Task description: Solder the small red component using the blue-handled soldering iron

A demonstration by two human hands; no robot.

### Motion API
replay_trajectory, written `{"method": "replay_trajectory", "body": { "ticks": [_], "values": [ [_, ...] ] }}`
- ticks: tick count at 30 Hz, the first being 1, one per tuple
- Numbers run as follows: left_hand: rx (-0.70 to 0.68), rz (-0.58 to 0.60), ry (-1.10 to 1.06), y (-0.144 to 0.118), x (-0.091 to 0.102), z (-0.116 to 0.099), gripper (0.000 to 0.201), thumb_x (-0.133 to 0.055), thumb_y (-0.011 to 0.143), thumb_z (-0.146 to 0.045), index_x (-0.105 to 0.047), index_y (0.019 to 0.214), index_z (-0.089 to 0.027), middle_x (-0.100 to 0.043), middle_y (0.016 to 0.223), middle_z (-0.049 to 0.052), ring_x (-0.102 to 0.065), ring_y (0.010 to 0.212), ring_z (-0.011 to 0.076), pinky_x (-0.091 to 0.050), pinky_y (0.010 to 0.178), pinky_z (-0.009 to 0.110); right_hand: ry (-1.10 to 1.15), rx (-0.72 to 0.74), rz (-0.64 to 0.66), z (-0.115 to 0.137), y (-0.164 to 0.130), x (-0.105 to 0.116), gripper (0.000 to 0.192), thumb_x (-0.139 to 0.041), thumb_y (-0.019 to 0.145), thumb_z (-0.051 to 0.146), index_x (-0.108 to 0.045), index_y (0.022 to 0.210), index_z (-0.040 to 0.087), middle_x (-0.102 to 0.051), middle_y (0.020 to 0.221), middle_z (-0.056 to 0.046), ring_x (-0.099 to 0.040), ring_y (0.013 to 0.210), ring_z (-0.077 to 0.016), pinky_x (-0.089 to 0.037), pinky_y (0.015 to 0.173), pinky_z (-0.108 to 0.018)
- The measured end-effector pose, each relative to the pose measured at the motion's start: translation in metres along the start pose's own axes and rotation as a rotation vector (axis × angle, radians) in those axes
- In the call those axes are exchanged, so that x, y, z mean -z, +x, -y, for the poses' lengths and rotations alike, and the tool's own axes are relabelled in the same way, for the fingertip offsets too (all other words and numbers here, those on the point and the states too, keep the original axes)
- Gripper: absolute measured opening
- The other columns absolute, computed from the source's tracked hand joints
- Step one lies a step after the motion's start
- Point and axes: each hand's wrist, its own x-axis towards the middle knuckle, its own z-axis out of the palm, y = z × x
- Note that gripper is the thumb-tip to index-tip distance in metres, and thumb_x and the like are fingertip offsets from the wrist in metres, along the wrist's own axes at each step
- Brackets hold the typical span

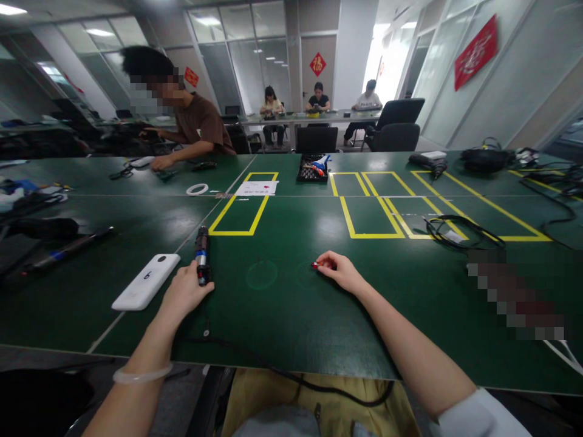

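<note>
Left hand (184,294) in a clenched grip on the black electric screwdriver (201,255) lying on the green tabletop (282,303), just right of a white device (146,281); right hand (339,272) pinching a small red part (314,265) against the tabletop, well apart from the screwdriver

A long green counter (291,315) marked with yellow tape rectangles (239,209) stretches away beyond the fingers. Farther off stands a second counter (291,116) with black office chairs (395,124) drawn up to it. Glass partition walls (246,54) close the far end and the right side, where a red banner (476,51) hangs. A red diamond sign (317,64) hangs on the back door. Ceiling strip lights (11,10) glow, and daylight pours through a bright opening (387,57).
</note>
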Motion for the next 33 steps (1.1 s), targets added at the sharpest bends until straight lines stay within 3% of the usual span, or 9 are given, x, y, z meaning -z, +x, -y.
{"method": "replay_trajectory", "body": {
  "ticks": [7, 11, 16, 22, 27, 33],
  "values": [
    [-0.066, 0.002, 0.024, -0.015, 0.004, -0.060, 0.066, -0.049, 0.078, -0.044, -0.038, 0.134, -0.011, -0.053, 0.117, 0.018, -0.056, 0.105, 0.0323, -0.047, 0.083, 0.040, 0.013, 0.014, 0.006, -0.004, 0.002, -0.001, 0.022, -0.063, 0.078, 0.030, -0.061, 0.095, 0.016, -0.057, 0.073, 0.001, -0.047, 0.061, -0.0109, -0.040, 0.059, -0.024],
    [-0.181, -0.002, -0.035, -0.022, 0.002, -0.103, 0.065, -0.049, 0.080, -0.042, -0.036, 0.137, -0.013, -0.053, 0.119, 0.016, -0.056, 0.104, 0.0306, -0.048, 0.081, 0.038, 0.055, 0.048, 0.000, -0.003, 0.002, -0.001, 0.022, -0.062, 0.077, 0.028, -0.057, 0.097, 0.018, -0.058, 0.081, 0.000, -0.047, 0.062, -0.0099, -0.039, 0.060, -0.024],
    [-0.356, 0.004, -0.127, -0.030, -0.006, -0.157, 0.071, -0.053, 0.079, -0.038, -0.029, 0.143, -0.017, -0.050, 0.127, 0.015, -0.053, 0.109, 0.0278, -0.046, 0.085, 0.035, 0.021, 0.069, 0.003, -0.002, 0.001, 0.000, 0.009, -0.058, 0.078, 0.024, -0.056, 0.085, 0.018, -0.050, 0.067, 0.003, -0.045, 0.059, -0.0105, -0.038, 0.059, -0.024],
    [-0.485, 0.004, -0.202, -0.042, -0.014, -0.213, 0.072, -0.054, 0.078, -0.034, -0.028, 0.143, -0.017, -0.049, 0.131, 0.014, -0.050, 0.113, 0.0270, -0.044, 0.087, 0.033, -0.068, 0.154, -0.091, -0.005, 0.001, 0.000, 0.004, -0.055, 0.077, 0.019, -0.055, 0.082, 0.019, -0.054, 0.077, 0.001, -0.050, 0.066, -0.0125, -0.041, 0.065, -0.026],
    [-0.537, 0.023, -0.261, -0.053, -0.017, -0.235, 0.073, -0.053, 0.078, -0.034, -0.027, 0.144, -0.018, -0.048, 0.131, 0.014, -0.050, 0.114, 0.0270, -0.045, 0.087, 0.034, -0.110, 0.178, -0.110, -0.009, 0.002, 0.000, 0.004, -0.055, 0.077, 0.019, -0.055, 0.082, 0.019, -0.056, 0.082, -0.001, -0.052, 0.070, -0.0136, -0.043, 0.068, -0.027],
    [-0.552, 0.026, -0.311, -0.055, -0.023, -0.235, 0.074, -0.053, 0.079, -0.036, -0.025, 0.146, -0.020, -0.047, 0.134, 0.013, -0.049, 0.115, 0.0262, -0.045, 0.088, 0.034, -0.087, 0.191, -0.099, -0.009, 0.002, 0.000, 0.004, -0.055, 0.078, 0.019, -0.055, 0.082, 0.019, -0.054, 0.079, 0.000, -0.050, 0.067, -0.0125, -0.042, 0.066, -0.026]
  ]
}}
